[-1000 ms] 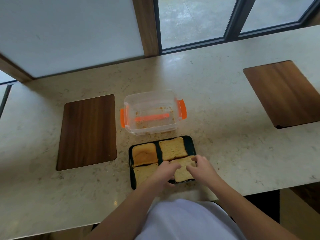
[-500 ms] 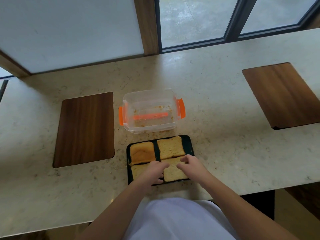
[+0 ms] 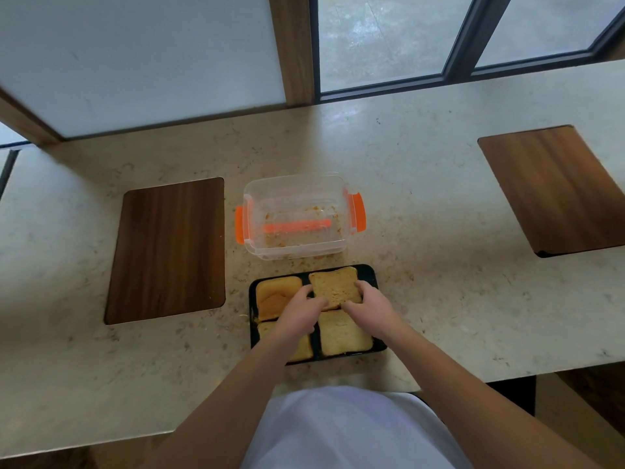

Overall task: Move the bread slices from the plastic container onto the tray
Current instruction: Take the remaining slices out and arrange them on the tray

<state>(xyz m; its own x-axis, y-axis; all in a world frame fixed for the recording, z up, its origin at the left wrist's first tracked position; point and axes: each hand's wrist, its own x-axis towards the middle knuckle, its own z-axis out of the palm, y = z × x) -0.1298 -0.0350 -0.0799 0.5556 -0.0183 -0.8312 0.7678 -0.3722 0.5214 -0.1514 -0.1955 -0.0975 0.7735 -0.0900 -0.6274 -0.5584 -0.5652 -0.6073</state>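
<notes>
A black tray (image 3: 372,274) lies near the counter's front edge with several bread slices on it. My left hand (image 3: 299,309) and my right hand (image 3: 367,299) pinch the far right slice (image 3: 334,286) from both sides at its near corners. A rounded slice (image 3: 275,294) sits far left, a near right slice (image 3: 341,333) lies flat, and my left forearm partly covers the near left slice (image 3: 302,348). The clear plastic container (image 3: 296,187) with orange clips stands just behind the tray and holds only crumbs.
A dark wooden board (image 3: 169,248) is set into the counter left of the container, and another wooden board (image 3: 554,187) lies at the far right. Crumbs dot the counter between container and tray. Windows run along the back edge.
Both hands have moved from the near right slice up to the far right slice and now hold its sides. The near right slice lies released on the tray.
</notes>
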